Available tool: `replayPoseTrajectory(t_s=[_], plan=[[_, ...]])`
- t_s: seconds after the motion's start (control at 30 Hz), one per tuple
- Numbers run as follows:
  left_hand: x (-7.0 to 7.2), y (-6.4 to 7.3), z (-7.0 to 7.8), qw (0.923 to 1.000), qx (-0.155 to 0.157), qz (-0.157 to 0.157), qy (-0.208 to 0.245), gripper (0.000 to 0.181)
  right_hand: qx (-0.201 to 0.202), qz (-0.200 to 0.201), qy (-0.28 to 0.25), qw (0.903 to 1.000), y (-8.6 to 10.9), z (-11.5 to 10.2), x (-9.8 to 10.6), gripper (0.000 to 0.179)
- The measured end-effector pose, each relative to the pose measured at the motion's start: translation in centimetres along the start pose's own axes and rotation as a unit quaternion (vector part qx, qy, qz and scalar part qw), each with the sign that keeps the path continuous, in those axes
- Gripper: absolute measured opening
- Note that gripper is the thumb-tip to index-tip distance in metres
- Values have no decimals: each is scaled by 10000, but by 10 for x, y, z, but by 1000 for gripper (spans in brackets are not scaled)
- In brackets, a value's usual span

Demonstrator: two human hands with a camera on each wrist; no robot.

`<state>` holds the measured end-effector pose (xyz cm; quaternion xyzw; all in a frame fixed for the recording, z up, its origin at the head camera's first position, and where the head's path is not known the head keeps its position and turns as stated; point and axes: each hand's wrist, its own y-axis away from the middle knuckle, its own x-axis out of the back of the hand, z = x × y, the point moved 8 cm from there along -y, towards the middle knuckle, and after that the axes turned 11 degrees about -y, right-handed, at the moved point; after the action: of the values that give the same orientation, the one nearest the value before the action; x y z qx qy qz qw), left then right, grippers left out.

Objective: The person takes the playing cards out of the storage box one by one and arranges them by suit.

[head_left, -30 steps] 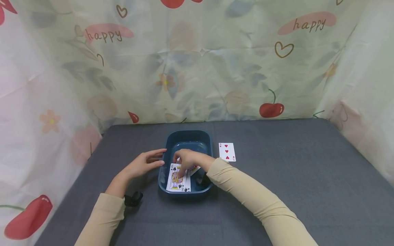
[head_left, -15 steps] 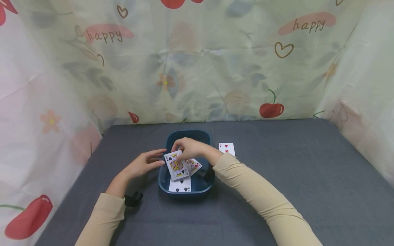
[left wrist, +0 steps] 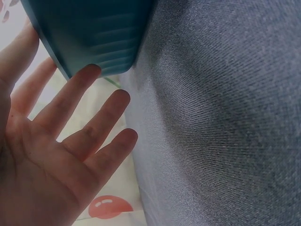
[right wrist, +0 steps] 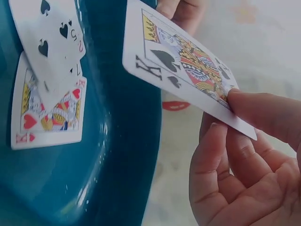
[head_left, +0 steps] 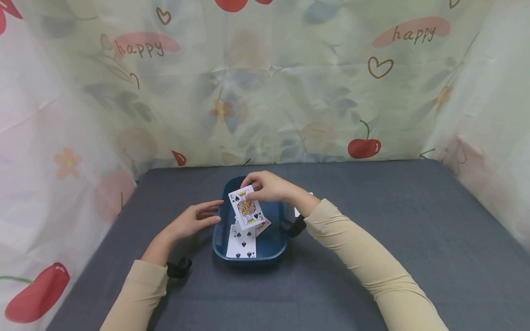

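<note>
Between thumb and fingers my right hand (head_left: 269, 186) pinches a king of spades playing card (head_left: 246, 208), face up and tilted, raised over the blue tray (head_left: 271, 250). The right wrist view shows the thumb on the face of the card and the fingers beneath it. Inside the tray lie a five of spades (head_left: 242, 243) and a king of hearts (right wrist: 51, 127), overlapping, with another card partly hidden between them. My left hand (head_left: 188, 223) has its fingers spread at the tray's left side, fingertips right at the rim.
A white card (head_left: 297, 212) on the table right of the tray is mostly hidden behind my right wrist. The dark grey cloth (head_left: 372, 220) covers the table, and a patterned curtain (head_left: 273, 92) hangs behind and at both sides.
My right hand has lifted the king of spades off the other cards and moved it up and away, uncovering the five of spades. The left hand has stayed in place.
</note>
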<state>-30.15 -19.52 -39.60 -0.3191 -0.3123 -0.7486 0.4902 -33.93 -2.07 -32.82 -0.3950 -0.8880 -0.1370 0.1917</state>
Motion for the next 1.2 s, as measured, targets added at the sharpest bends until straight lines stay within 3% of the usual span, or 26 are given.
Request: replayPoseTrajectory(t_s=[0.27, 0.73, 1.2], plan=[[2, 1, 2, 10000, -85, 44, -30, 56, -52, 213, -528, 9984, 19, 8, 20, 29], [4, 3, 4, 9998, -169, 98, -34, 55, 115, 652, -644, 9957, 47, 24, 56, 29], [4, 3, 2, 9996, -245, 140, 0, 55, -199, 1115, -1039, 9881, 71, 62, 82, 35]])
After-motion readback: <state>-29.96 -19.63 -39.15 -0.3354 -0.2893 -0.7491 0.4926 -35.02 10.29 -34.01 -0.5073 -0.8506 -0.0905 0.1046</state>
